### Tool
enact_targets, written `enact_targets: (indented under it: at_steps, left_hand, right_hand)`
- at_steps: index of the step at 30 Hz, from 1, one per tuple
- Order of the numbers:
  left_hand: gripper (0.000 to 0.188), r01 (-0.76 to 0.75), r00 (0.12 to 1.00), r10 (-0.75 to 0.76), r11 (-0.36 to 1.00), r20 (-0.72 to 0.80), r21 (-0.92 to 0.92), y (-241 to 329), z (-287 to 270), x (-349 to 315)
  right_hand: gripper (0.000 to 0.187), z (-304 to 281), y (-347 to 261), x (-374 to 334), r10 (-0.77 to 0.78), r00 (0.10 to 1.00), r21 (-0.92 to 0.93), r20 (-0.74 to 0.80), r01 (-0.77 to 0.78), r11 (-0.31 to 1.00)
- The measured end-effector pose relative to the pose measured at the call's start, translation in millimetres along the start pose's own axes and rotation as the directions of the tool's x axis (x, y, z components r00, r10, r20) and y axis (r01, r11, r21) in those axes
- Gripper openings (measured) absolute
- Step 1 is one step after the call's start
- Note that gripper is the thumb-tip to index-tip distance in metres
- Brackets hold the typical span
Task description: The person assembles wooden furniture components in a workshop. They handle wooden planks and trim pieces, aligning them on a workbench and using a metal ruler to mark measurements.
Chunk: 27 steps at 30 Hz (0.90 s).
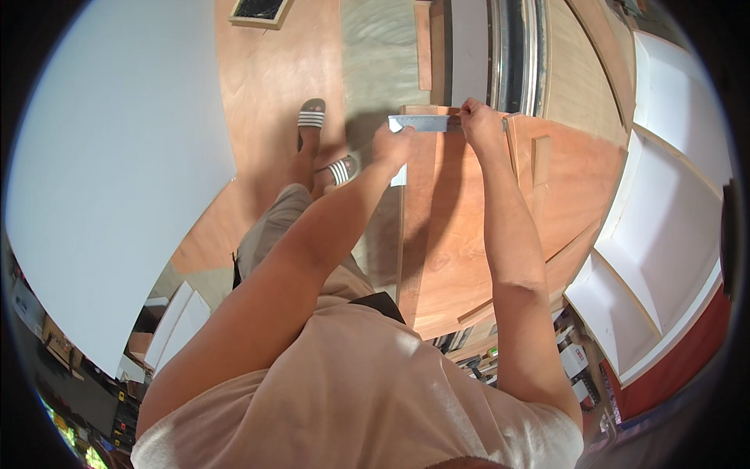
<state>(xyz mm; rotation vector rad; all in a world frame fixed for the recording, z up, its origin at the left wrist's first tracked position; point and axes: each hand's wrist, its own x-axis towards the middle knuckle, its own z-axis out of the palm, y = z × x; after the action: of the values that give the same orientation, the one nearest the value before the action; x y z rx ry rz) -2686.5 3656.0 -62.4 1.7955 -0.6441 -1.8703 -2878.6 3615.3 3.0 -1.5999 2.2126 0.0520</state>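
An L-shaped carpenter's square point(426, 123) lies at the far left corner of a reddish plywood panel point(457, 250). Its silver blade points right across the panel, and a pale leg runs down along the left edge. My left hand point(393, 146) is closed on the square at its corner and partly covers it. Just past the blade's right end, my right hand point(479, 123) is closed in a pinch over the panel's far edge. What its fingertips hold is too small to make out.
Wood strips point(541, 160) lie on the panel's right side. White open shelving point(664, 211) stands at right, and a large white board point(125, 172) at left. Beyond the panel are metal rails point(516, 59). My sandalled feet point(311, 117) stand on plywood; a framed dark piece point(259, 9) lies farther off.
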Motion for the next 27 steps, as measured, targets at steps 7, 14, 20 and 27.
enact_targets:
  at_steps: [7,14,20,27]
  left_hand:
    - [0.035,-0.039,0.999,0.039,0.999,0.006,-0.004,-4,1,2]
    - [0.030,-0.044,0.998,0.042,0.999,0.051,0.029,5,-5,-1]
    - [0.018,-0.109,0.991,0.111,0.994,0.081,-0.025,20,-4,-17]
    - [0.020,0.011,0.995,-0.009,1.000,0.103,-0.013,-5,-8,8]
  right_hand:
    - [0.014,14,42,-53,0.409,0.871,0.922,0.271,-0.357,0.150]
    - [0.010,33,15,-108,0.384,0.797,0.864,0.466,-0.316,-0.391]
    - [0.014,50,6,-78,0.515,0.856,0.903,0.043,-0.254,0.347]
    - [0.017,20,-17,-49,0.408,0.913,0.707,0.011,-0.296,0.643]
